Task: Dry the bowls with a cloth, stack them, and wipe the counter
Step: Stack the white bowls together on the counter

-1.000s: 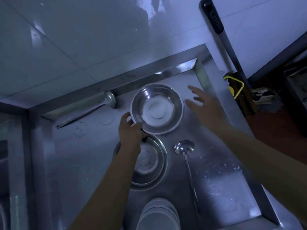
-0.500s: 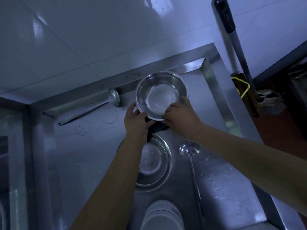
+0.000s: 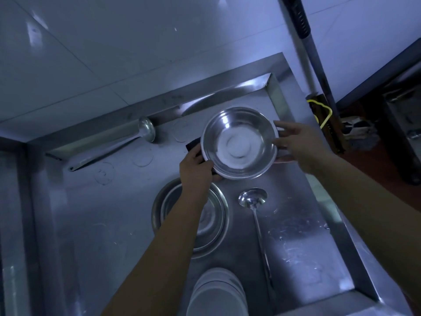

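Fingers of left hand (image 3: 196, 166) pinch dark cloth (image 3: 193, 144) against round shiny steel bowl (image 3: 239, 142) held above steel counter (image 3: 114, 224), right hand (image 3: 303, 147) fingers spread, apparently just steadying rim; wet bowl may slip onto stacked steel bowls (image 3: 216, 224) below.

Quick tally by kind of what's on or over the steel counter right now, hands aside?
Steel bowls: 3, one held round steel bowl between the left hand and right hand, two nested steel bowls on the counter.
Steel ladles: 2, long ladle by the wall, ladle mid-counter.
Dark cloth: 1.
White plate stack: 1.
Total: 7
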